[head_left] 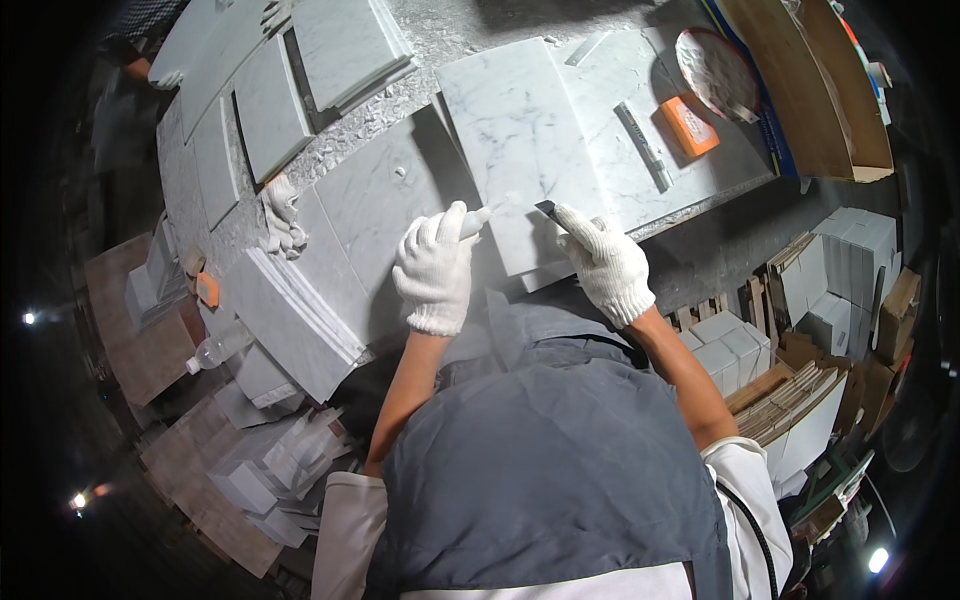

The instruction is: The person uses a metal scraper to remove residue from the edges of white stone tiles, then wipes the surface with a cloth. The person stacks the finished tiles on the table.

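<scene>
Left hand (436, 268) fingers close around a white tube (478, 220); right hand (606, 262) fingers pinch a dark blade (546, 208) against the marble tile (515, 140) on the worktop (440, 30).

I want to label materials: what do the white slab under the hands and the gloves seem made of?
The slab looks like white marble, smooth and matt, judging by its grey veins. The gloves on the left hand and right hand look like knitted cotton; the ribbed weave shows.

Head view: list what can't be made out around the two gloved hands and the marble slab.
- Left hand: its glove hides most of the small white object it grips.
- Right hand: only the dark blade tip shows; the handle is inside the glove.
- Marble slab: its near edge is hidden behind both hands.
- Orange block: too small to identify.
</scene>
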Demonstrator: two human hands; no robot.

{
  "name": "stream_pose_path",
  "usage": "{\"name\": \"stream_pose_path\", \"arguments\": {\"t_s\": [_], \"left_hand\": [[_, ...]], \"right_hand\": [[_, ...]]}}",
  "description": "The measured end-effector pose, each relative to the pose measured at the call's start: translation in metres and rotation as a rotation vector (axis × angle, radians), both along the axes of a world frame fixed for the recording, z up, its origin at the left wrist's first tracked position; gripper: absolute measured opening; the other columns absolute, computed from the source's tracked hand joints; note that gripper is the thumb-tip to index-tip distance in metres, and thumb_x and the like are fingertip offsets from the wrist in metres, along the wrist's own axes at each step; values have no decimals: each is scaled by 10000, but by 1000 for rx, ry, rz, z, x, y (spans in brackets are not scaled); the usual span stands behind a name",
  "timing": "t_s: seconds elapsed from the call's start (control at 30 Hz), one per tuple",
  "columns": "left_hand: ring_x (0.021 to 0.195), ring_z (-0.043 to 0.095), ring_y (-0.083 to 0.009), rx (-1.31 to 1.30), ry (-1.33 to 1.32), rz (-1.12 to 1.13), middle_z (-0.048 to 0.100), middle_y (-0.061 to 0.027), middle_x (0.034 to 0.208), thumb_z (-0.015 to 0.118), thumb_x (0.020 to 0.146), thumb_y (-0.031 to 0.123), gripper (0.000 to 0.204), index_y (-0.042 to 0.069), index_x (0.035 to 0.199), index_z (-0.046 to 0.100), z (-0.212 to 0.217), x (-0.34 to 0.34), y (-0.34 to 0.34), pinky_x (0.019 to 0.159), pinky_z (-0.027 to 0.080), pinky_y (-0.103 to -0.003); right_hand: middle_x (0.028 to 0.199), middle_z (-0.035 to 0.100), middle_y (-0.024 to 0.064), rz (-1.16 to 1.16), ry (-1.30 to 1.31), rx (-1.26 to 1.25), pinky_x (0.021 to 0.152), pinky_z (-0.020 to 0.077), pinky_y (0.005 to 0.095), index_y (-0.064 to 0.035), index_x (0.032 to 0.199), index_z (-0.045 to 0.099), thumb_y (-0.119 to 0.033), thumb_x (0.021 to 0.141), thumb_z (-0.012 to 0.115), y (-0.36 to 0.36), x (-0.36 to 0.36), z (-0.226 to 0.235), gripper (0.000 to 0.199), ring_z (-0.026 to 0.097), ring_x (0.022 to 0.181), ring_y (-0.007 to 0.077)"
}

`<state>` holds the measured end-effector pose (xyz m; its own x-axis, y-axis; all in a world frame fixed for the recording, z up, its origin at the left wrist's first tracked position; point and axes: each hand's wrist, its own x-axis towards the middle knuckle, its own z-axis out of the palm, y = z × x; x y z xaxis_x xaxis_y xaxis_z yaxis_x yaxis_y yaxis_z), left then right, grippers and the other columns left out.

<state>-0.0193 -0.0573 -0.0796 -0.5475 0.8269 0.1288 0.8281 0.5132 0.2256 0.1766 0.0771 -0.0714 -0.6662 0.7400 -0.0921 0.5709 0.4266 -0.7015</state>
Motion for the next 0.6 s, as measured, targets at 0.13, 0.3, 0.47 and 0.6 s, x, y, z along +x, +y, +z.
{"name": "stream_pose_path", "arguments": {"t_s": [0.13,0.3,0.47,0.6], "left_hand": [[1159,617,-293,-18,79,-22,684,-22,1147,846,750,192,572,203,1293,667,0,1,4,1039,465,-449],[1156,613,-279,-17,137,-46,671,-1,1137,858,736,212,573,221,1280,678,-4,0,6,1033,476,-439],[1171,603,-263,-13,251,-23,647,30,1142,867,726,249,563,265,1261,692,-2,5,9,1022,487,-436],[975,631,-231,41,329,-68,595,20,955,870,712,250,468,238,1147,699,5,5,15,948,541,-410]], "right_hand": [[869,660,105,12,-9,29,656,528,376,-211,1322,692,-183,916,739,0,1,-1,410,671,772,272],[860,655,88,4,27,1,649,524,367,-220,1316,696,-178,905,754,1,2,-1,417,660,756,259],[860,649,79,10,69,30,643,521,364,-226,1314,697,-181,904,760,2,2,-2,417,649,740,251],[855,642,80,13,32,32,642,520,368,-227,1318,693,-202,915,750,3,1,-2,407,650,742,252]]}}
